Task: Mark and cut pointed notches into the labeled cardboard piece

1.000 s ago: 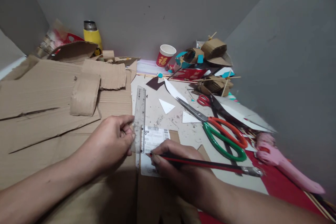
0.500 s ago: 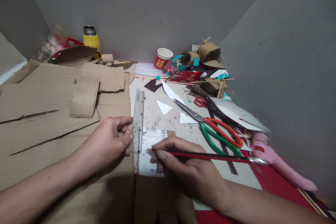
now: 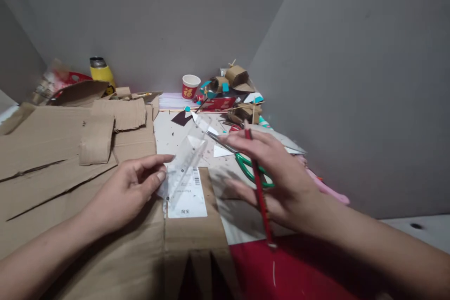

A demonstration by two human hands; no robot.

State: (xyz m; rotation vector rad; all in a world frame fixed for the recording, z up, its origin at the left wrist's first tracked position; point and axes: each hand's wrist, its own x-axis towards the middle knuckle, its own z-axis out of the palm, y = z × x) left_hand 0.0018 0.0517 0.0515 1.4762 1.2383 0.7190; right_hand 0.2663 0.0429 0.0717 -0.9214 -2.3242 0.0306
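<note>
One ruler [image 3: 185, 165], one pencil [image 3: 259, 192], one paper cup [image 3: 190, 86], one flask [image 3: 101, 72]

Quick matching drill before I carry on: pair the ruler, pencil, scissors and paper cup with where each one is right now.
Things:
1. ruler
2. pencil
3. scissors
4. paper cup

Places:
A. standing at the back by the wall
B. lying on the table behind the right hand
C. held in the right hand, tip pointing up
D. lifted at an angle at the left hand's fingertips, over the white label

Pairs: 1-D, 2-C, 3-B, 4-A
</note>
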